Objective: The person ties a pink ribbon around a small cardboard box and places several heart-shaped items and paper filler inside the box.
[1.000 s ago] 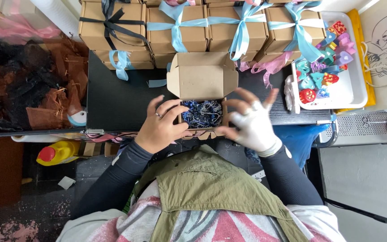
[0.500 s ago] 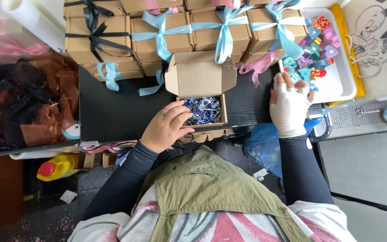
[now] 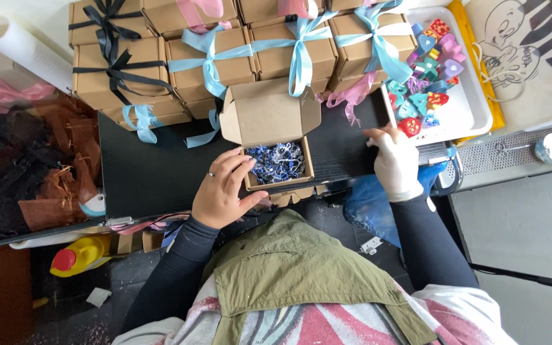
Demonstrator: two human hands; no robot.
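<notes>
Head view: left hand [image 3: 223, 191] spread against the filled, unlidded open box [image 3: 276, 163], gloved right hand [image 3: 394, 163] pinching a red heart [image 3: 409, 126] at the tray [image 3: 474, 108]; tied boxes [image 3: 237, 57] stacked far.

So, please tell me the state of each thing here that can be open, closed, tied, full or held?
Open cardboard box: lid flap up, filled with blue and white shredded paper.
Left hand: bare, resting against the open box's side.
Right hand: in a white glove, fingers at the red piece.
White tray: holds many colourful small pieces.
Stacked boxes: closed, tied with ribbons.
Yellow bottle: lying down, red cap on.
</notes>
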